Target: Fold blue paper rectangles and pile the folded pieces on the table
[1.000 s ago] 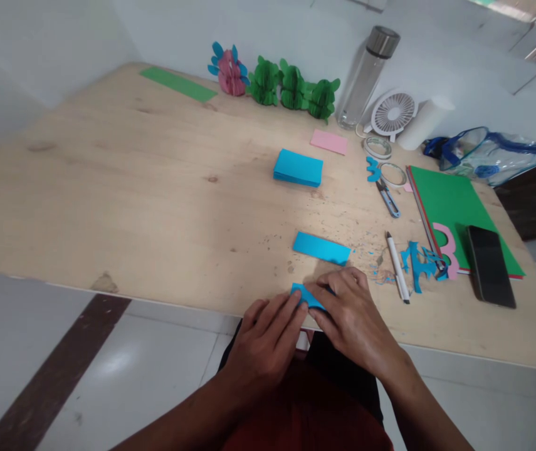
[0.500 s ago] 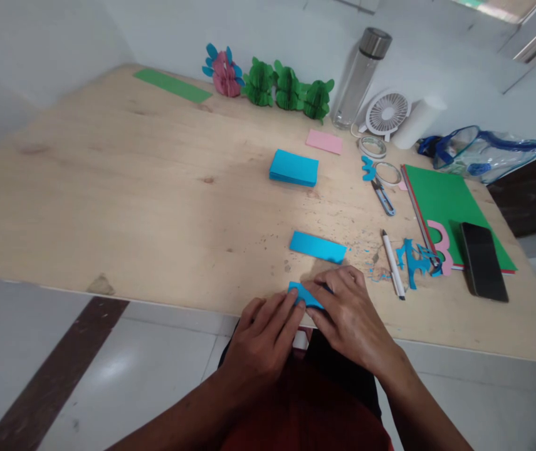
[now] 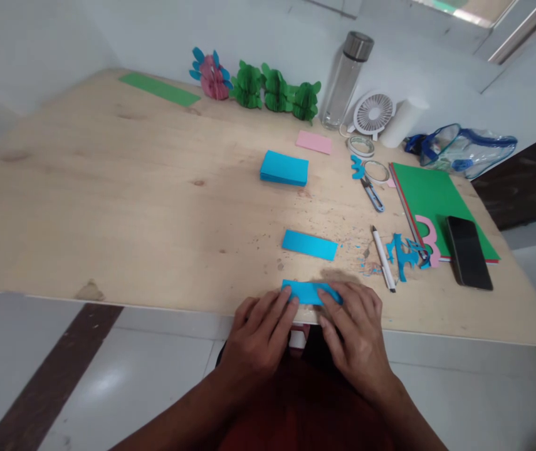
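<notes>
A blue paper strip point(image 3: 310, 293) lies near the table's front edge, under the fingertips of both my hands. My left hand point(image 3: 261, 329) rests on its left end, fingers stretched out and pressing down. On the right end lie the extended fingers of my right hand point(image 3: 355, 322), with the thumb off to the side. Just beyond is a second blue paper strip point(image 3: 310, 245), flat and untouched. Farther back sits a stack of blue paper point(image 3: 284, 168). Whether the strip under my fingers is folded double, I cannot tell.
To the right are a white pen point(image 3: 383, 258), blue paper scraps point(image 3: 405, 257), thread snips point(image 3: 372, 194), a phone point(image 3: 469, 252) and green sheets point(image 3: 441, 200). Along the wall stand green paper figures point(image 3: 276, 91), a glass bottle point(image 3: 345, 81) and a small fan point(image 3: 373, 114).
My right hand has slid right along the blue strip and its fingers have straightened, so more of the strip shows. My left hand stays on the left end. The view has shifted slightly.
</notes>
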A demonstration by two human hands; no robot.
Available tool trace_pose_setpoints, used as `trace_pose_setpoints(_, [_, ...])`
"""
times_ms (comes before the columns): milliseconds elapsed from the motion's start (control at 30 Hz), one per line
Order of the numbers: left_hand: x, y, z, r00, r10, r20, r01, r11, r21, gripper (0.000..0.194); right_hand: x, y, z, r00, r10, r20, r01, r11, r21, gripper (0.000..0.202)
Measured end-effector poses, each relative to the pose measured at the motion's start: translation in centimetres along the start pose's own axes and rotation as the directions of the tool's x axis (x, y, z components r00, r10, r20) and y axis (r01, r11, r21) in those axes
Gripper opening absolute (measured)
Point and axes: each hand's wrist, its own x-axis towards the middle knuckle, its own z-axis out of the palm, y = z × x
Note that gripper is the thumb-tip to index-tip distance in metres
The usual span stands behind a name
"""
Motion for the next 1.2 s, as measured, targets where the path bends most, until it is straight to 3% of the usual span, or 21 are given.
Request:
trace_pose_setpoints(367, [-0.4,0.0,0.7,0.999,-0.010,-0.048,0.010,1.000,0.006,0.034,-0.5,-0.5,1.2,0.995,-0.099,0.032,0.102,0.991,-0.088,0.036])
trace_pose_setpoints(933, [-0.7,0.1,0.8,1.000,-0.004,-0.026,0.006,0.999,0.053,0.037,-0.6,-0.8,1.7,0.994,-0.068,0.080,0.081,0.983,-0.166,0.043])
trace_pose_setpoints(1200, [-0.4,0.1,0.5,1.000,0.010,-0.023,-0.008,0.998,0.063,0.040,-2.0,1.0,0.5,0.996,-0.057,0.072,0.070,0.977,-0.200,0.038])
